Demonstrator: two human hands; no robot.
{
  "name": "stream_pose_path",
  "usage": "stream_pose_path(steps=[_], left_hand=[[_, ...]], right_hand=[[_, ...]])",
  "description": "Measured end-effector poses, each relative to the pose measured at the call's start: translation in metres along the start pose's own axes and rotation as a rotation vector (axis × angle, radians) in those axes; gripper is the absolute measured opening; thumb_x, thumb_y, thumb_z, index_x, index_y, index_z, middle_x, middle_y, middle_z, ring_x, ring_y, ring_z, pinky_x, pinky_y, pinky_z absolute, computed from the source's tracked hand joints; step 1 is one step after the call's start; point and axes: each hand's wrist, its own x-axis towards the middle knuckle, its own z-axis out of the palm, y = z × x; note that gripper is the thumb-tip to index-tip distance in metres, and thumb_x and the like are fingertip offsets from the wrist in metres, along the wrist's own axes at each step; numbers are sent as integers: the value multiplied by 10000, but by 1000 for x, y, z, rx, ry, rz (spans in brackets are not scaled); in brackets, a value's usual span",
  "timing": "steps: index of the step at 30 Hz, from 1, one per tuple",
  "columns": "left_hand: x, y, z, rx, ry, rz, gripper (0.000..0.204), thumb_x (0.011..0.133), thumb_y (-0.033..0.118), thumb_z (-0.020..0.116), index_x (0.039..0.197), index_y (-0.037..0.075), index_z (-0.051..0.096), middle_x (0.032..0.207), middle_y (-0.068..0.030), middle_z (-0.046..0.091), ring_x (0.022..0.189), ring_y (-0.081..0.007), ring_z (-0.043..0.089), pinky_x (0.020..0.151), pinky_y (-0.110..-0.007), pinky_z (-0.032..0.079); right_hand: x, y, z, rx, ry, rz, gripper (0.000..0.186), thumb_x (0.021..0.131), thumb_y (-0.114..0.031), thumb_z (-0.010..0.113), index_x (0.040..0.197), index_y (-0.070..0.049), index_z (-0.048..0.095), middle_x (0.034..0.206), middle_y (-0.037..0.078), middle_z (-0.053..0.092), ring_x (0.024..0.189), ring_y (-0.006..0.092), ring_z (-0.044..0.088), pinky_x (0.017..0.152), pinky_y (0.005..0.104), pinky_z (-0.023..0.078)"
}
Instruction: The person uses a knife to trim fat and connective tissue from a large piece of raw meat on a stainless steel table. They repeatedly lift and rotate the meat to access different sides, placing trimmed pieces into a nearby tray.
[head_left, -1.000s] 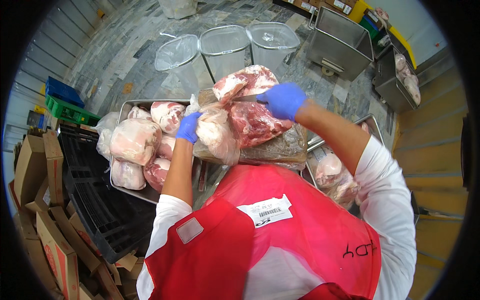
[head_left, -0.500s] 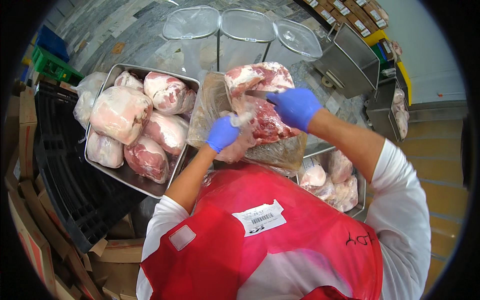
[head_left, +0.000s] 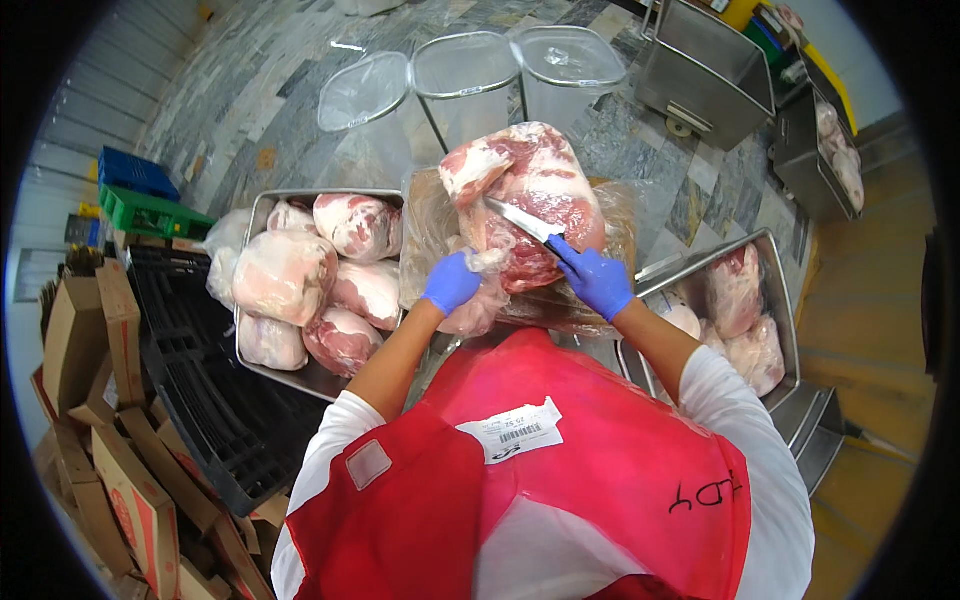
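Observation:
A large raw cut of meat (head_left: 555, 195) lies in front of me on a brown, plastic-covered block (head_left: 425, 210). My right hand (head_left: 597, 280), in a blue glove, is closed around the dark handle of a knife (head_left: 524, 219). Its blade rests across the meat, pointing up and left. At the meat's near left side, my left hand (head_left: 453, 284), also gloved in blue, is closed on crumpled clear plastic wrap (head_left: 480, 295). Part of that wrap lies against the meat's lower edge.
To the left, a metal tub (head_left: 290, 377) holds several wrapped meat pieces; another metal tub (head_left: 783, 330) with meat stands at right. Lined bins (head_left: 465, 75) stand beyond the block. A black pallet (head_left: 205, 370) and cardboard boxes (head_left: 130, 500) occupy the left side. Metal carts (head_left: 690, 90) stand far right.
My right hand has drawn the knife down and nearer, showing more of its blade. My left hand still grips the plastic wrap. The whole view has shifted, revealing more of the right tub.

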Motion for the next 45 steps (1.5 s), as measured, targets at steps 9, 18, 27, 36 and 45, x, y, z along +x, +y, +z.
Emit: stream_pose_path(steps=[9, 18, 27, 36, 45], left_hand=[[20, -31, -101, -1233, -23, -418, 335, 969, 185, 508, 1198, -22, 640, 1151, -157, 704, 997, -267, 703, 895, -401, 577], [11, -43, -106, -1423, -129, -379, 370, 965, 155, 495, 1257, -36, 618, 1163, -177, 701, 1029, -299, 701, 923, -425, 570], [9, -45, -107, -1370, -142, -323, 373, 923, 101, 576, 1268, -33, 618, 1142, -140, 703, 1000, -256, 704, 907, -404, 568], [4, -40, -103, -1359, -109, -170, 211, 885, 96, 656, 1077, 16, 695, 956, -43, 693, 843, -169, 658, 775, -311, 537], [5, -56, -94, -606, 92, -50, 266, 884, 217, 699, 950, -41, 703, 791, -153, 691, 748, -172, 651, 700, -364, 514]], right_hand=[[17, -10, -61, 32, -34, -81, 410, 962, -315, 569, 1372, -304, 566, 893, 172, 709, 774, 383, 693, 664, 515, 543], [9, -51, -133, -136, -58, -180, 258, 938, -216, 536, 1158, -187, 669, 878, 139, 718, 794, 344, 709, 650, 482, 550], [85, -103, -153, -248, -300, -189, 235, 890, -217, 589, 1052, -131, 736, 978, 157, 732, 910, 352, 710, 776, 467, 558], [202, -194, -132, -465, -746, -273, 365, 905, -388, 664, 1156, -133, 737, 1150, 86, 734, 969, 277, 713, 873, 455, 536], [121, -183, -17, -352, -591, -130, 237, 921, -199, 557, 979, -86, 757, 978, 149, 750, 907, 333, 736, 758, 446, 590]])
